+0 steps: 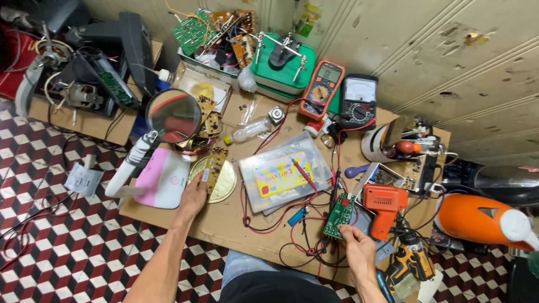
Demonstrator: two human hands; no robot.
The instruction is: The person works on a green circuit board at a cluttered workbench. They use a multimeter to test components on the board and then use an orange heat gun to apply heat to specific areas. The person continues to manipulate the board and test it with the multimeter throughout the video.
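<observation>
My left hand (193,199) holds the lower end of a narrow brown circuit board (212,167) that lies over a round gold tin lid (224,182). My right hand (356,244) pinches the bottom corner of a small green circuit board (339,215) with wires trailing off it. Between the hands lies a clear plastic parts box (281,177) with a red probe (303,174) across it.
A magnifying lamp (173,115) and pink case (163,177) stand at left. An orange multimeter (321,88), a black analogue meter (359,102), an orange heat tool (383,206), a yellow drill (412,259) and tangled red and black leads crowd the cardboard-topped bench (224,224).
</observation>
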